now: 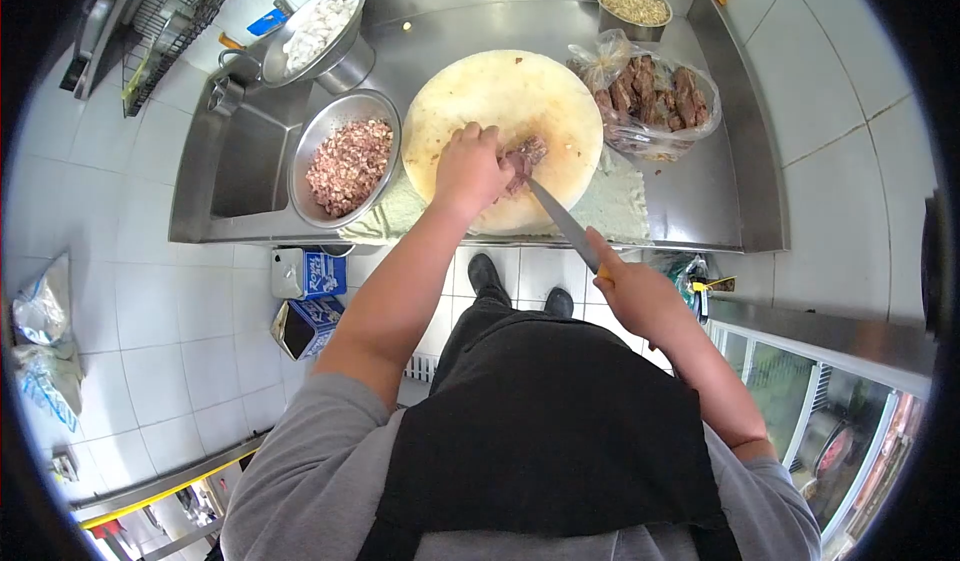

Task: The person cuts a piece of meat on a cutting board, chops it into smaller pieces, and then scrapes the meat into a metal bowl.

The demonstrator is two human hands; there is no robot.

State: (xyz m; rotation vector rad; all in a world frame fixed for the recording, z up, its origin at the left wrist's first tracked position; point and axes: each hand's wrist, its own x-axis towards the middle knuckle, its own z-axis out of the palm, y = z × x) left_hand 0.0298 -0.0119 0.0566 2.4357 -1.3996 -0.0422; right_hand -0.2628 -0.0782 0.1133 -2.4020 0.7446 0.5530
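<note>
On the stainless-steel desk (700, 191) lies a round, pale yellow cutting board (480, 91), thick and smooth, resting on a light cloth (620, 211) whose edges show beneath it. Near the front edge of the board sits a small piece of reddish-brown meat (527, 156), rough and fibrous in texture. The left hand (470, 166) is curled over the meat's left side, fingers bent and pressing down on it. The right hand (630, 286) is closed around the handle of a knife (563, 223), off the front edge of the desk and well apart from the meat; the long, flat metal blade runs diagonally up from that hand, its tip reaching the meat just beside the left hand.

Left of the board, touching the cloth, stands a shiny round metal bowl (310, 161) filled with finely diced pinkish meat. Behind it, a second metal bowl (345, 46) holds white chunks. At the back right corner a smaller metal pan (632, 23) contains pale tan shreds. Just right of the board, a crinkled clear plastic bag (600, 66) lies open, holding dark brown strips of meat. A recessed sink (245, 161) is set in the desk's left end.
</note>
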